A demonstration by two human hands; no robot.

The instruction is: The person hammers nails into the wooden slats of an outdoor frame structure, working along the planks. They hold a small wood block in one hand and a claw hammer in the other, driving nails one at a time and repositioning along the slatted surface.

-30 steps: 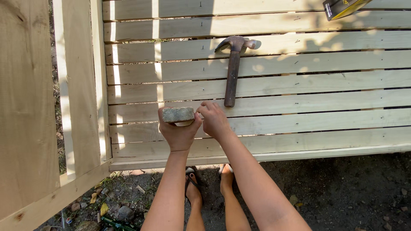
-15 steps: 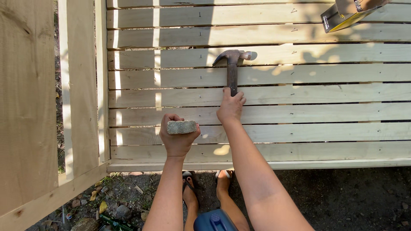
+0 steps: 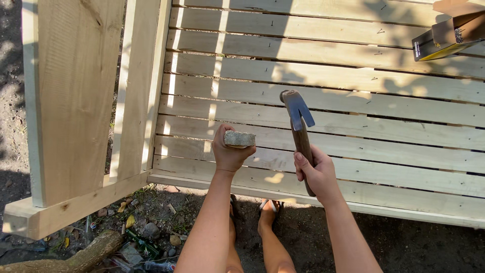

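Pale slatted wooden deck [image 3: 384, 101], nail-studded, with an opened cardboard box [image 3: 447, 35] at its far corner.

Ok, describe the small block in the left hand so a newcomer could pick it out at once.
Start at the pale slatted wooden panel lying flat ahead. Near its lower edge, the left hand grips a small grey rectangular block from below. Unlike the claw hammer in the right hand, it is short, stone-like and has no handle.
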